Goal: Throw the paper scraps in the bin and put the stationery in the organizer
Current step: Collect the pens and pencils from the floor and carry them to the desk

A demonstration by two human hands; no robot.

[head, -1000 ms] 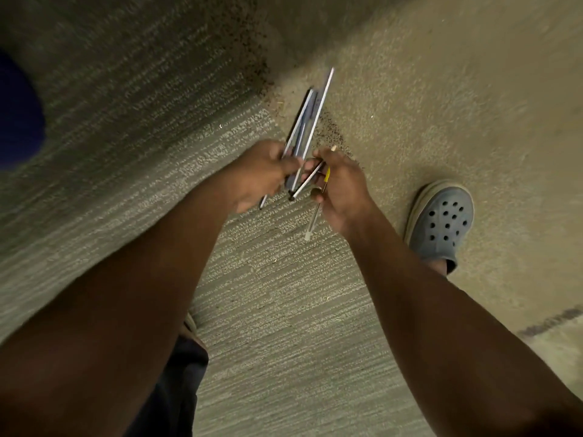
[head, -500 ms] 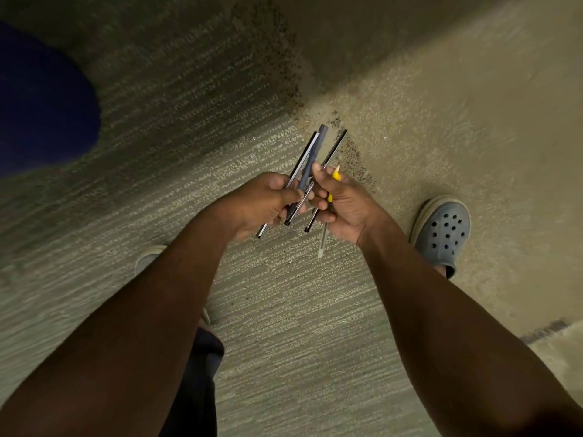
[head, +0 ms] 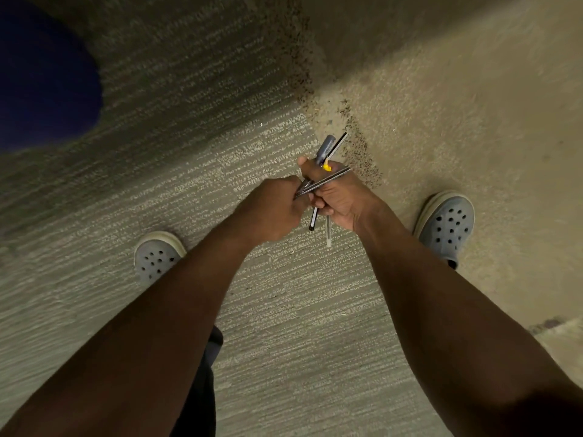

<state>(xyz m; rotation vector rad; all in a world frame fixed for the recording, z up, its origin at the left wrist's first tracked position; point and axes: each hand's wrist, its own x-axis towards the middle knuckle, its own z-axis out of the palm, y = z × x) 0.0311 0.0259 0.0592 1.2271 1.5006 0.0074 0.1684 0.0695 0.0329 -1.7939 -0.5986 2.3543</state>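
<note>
Pens (head: 326, 152) sit bunched in the right hand (head: 339, 197), fingers curled round them above the carpet; the left hand (head: 271, 209) pinches their near ends. Better to square the crossed ones before walking, lest one slip.

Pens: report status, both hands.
Right hand grips the pens in a crossed bundle. Left hand pinches one pen end. No bin or organizer in view; only carpet below.

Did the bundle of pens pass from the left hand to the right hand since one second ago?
Yes. The right hand now grips most pens; the left hand holds only one end.
</note>
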